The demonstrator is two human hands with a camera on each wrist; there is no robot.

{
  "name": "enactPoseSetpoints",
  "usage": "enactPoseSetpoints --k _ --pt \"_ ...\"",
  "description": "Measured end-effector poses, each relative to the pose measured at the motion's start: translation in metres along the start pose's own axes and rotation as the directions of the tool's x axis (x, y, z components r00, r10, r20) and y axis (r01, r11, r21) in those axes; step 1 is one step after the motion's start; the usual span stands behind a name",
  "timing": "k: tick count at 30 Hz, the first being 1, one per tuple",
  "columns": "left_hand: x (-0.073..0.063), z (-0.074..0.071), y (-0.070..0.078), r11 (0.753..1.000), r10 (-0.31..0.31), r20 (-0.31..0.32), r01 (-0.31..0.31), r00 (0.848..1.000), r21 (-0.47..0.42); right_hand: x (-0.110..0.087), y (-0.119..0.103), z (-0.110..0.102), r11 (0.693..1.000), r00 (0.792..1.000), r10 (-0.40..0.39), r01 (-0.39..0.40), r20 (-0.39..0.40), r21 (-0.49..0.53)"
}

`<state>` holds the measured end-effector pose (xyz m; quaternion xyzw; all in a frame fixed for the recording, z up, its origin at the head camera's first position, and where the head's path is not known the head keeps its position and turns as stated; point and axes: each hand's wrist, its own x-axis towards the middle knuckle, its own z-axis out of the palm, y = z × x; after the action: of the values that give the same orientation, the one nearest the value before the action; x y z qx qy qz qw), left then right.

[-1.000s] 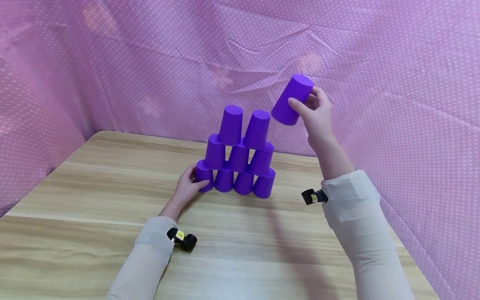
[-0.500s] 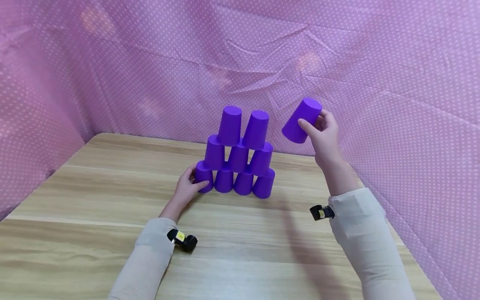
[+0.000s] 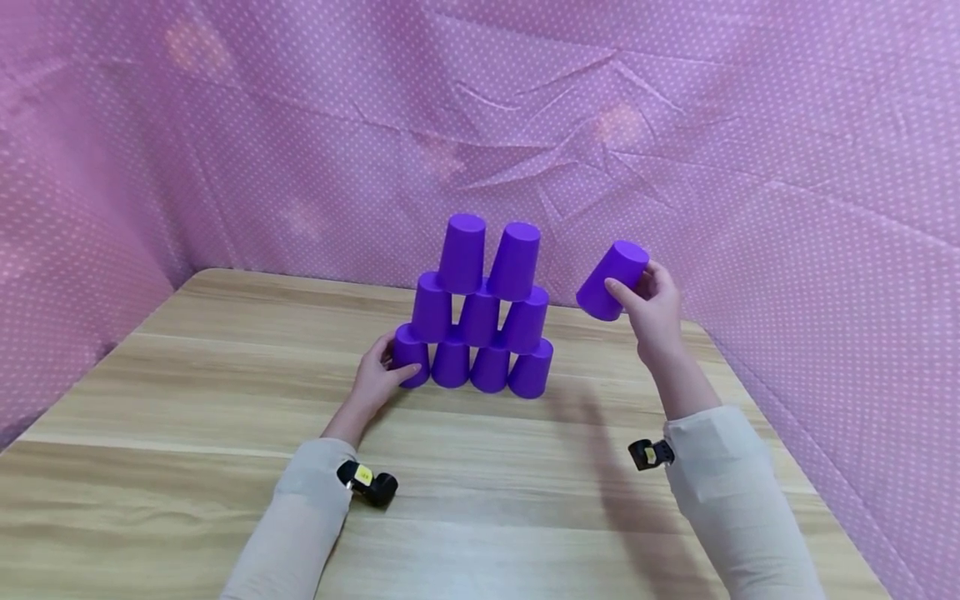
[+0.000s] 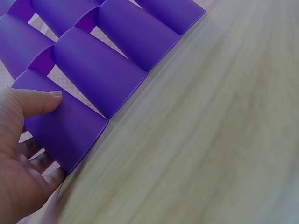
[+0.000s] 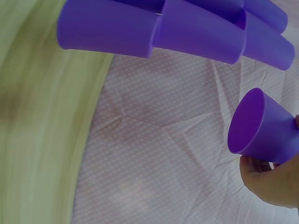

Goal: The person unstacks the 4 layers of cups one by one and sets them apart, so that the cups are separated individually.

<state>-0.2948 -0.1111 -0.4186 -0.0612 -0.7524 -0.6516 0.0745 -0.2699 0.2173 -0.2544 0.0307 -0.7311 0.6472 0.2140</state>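
Note:
Purple cups stand upside down in a three-level pyramid on the wooden table (image 3: 225, 400). Two cups form the top level, a left one (image 3: 461, 254) and a right one (image 3: 514, 262). My left hand (image 3: 375, 375) holds the bottom row's leftmost cup (image 4: 65, 121), thumb across its front and fingers behind. Off to the pyramid's right, my right hand (image 3: 657, 312) grips another purple cup (image 3: 611, 282) in the air, tilted, its base up. In the right wrist view the open mouth of this held cup (image 5: 247, 121) faces the pyramid side.
Pink dotted cloth (image 3: 337, 125) hangs behind the table and along both sides. A small black camera sits on each wrist, one at the left sleeve (image 3: 367, 483) and one at the right sleeve (image 3: 651, 454). The right arm's shadow falls across the table.
My right hand has come down and a little to the right with its cup, farther from the pyramid's top. The left hand and the stacked cups have stayed in place.

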Motion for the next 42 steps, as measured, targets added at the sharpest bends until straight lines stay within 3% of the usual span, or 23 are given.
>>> enactPoseSetpoints --k 27,42 --pt "-0.004 0.0 -0.001 1.0 0.004 -0.013 -0.004 1.0 0.002 -0.006 0.079 -0.021 0.976 0.98 0.198 -0.197 0.0 -0.09" --pt "-0.002 0.001 0.0 1.0 0.007 -0.013 -0.006 1.0 0.014 0.006 0.102 -0.028 0.956 0.954 0.29 -0.292 -0.081 -0.023"
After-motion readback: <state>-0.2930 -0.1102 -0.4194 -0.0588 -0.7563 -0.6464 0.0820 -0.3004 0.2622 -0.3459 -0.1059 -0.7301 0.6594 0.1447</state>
